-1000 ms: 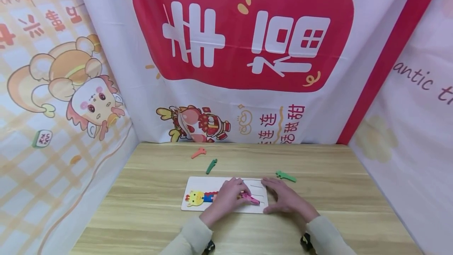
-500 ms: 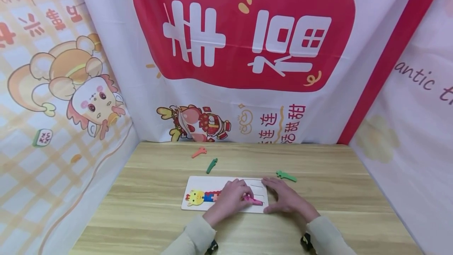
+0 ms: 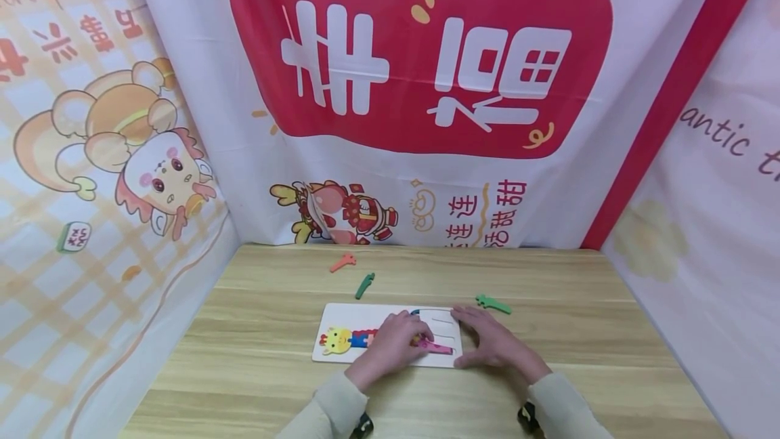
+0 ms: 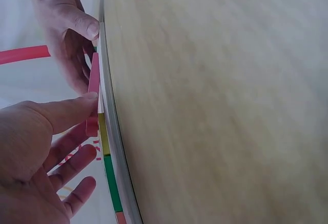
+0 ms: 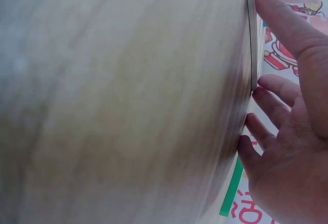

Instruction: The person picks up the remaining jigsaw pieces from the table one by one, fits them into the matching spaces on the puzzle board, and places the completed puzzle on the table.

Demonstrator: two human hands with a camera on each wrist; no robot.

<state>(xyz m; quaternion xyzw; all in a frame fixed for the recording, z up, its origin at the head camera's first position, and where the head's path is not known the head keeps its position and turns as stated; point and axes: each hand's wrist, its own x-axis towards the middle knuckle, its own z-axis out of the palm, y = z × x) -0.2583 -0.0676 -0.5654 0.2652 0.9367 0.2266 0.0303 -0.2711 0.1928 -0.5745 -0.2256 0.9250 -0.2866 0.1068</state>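
Note:
A white puzzle board (image 3: 359,311) lies flat on the table, with a yellow giraffe head (image 3: 336,341) at its left end and coloured pieces fitted beside it. My left hand (image 3: 390,343) reaches over the board and pinches a pink puzzle piece (image 3: 441,348) near the outlined slots. In the left wrist view the thumb lies on the pink piece (image 4: 94,75), which sits slightly proud of the board; the other fingers are partly hidden behind it. My right hand (image 3: 490,343) rests at the board's right end, thumb and fingers spread along its edge.
Behind the board lie an orange piece (image 3: 343,263) and a dark green piece (image 3: 365,286). A light green piece (image 3: 493,303) is just beyond my right hand. Printed cloth (image 3: 420,73) hangs around the wooden table (image 3: 256,330).
The pink piece has shifted slightly right and lies straighter along the board. My left hand moved a little right, then back left. The right hand has stayed put.

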